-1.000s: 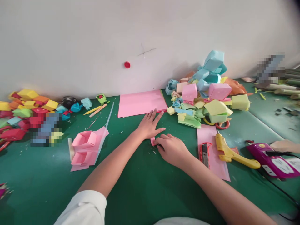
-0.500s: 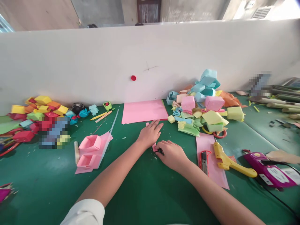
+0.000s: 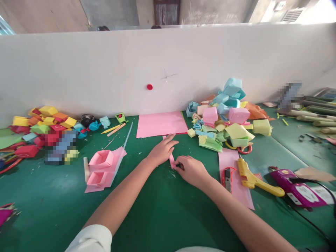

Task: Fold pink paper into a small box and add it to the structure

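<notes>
A narrow pink paper strip (image 3: pixel 172 161) lies on the green table between my hands. My left hand (image 3: pixel 162 151) rests over its upper part with the fingers stretched out, hiding some of it. At the near end of the strip, my right hand (image 3: pixel 191 170) has thumb and forefinger pinched together on the paper. Beyond the hands lies a stack of pink paper sheets (image 3: pixel 161 125) against the white partition. Two open pink paper boxes (image 3: pixel 101 159) sit on pink paper to the left.
A paper cutter knife (image 3: pixel 228 179) and a yellow glue gun (image 3: pixel 252 175) lie on pink paper at the right, near a purple device (image 3: pixel 299 187). Folded paper pieces pile up (image 3: pixel 210 127) at the back right, and colourful paper boxes (image 3: pixel 48 120) at the left. Pencils (image 3: pixel 112 129) lie behind.
My left hand has shifted slightly left, showing more of the pink strip. The dark thing under my right fingertips no longer shows there.
</notes>
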Available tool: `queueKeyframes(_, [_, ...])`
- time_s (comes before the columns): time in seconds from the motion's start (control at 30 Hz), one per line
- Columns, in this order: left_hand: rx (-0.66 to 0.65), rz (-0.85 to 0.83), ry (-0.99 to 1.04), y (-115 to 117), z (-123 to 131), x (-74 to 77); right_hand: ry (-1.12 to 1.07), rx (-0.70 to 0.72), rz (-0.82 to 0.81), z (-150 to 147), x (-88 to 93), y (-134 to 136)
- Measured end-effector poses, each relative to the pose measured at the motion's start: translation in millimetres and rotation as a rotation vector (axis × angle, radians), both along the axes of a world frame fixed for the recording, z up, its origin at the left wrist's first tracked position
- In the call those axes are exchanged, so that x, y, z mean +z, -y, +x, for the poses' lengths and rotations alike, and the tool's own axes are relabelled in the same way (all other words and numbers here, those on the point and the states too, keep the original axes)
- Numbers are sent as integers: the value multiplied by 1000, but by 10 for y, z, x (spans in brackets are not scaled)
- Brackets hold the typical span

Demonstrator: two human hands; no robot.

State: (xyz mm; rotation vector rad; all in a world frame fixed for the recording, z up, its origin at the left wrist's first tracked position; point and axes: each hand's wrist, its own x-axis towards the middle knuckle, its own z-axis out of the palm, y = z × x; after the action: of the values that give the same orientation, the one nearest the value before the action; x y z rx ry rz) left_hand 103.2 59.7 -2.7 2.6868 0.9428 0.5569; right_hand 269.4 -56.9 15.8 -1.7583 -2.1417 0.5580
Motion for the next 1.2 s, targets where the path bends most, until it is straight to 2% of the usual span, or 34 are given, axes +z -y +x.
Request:
queueKeyframes(0.2, [-213,6,68,286,-347,27,-6,23,7,32,-41,-19])
queueKeyframes(0.3, [-240,-8,69,407,-460,83,-11,51,18,41,-53,-10])
queueKeyframes(0.43, [-209,-21,6,433,-447,128,-15,61,47,32,-74,3])
queueKeyframes(0.7, [-186,99,27,463,-342,138,-120,16,103,34,-128,-9])
queueKeyframes(0.8, [-150,142,66,524,-309,228,-231,-7,135,41,-87,9])
queueKeyframes(0.97, [-69,235,141,692,-214,460,-427,-86,196,28,-56,46])
queueKeyframes(1.03, [0,247,155,783,-156,551,-505,-117,219,26,-54,68])
queueKeyframes(1.1, [56,190,173,874,-101,627,-622,-129,246,35,-37,97])
queueKeyframes(1.2, [96,11,226,973,-51,703,-791,-71,273,73,24,140])
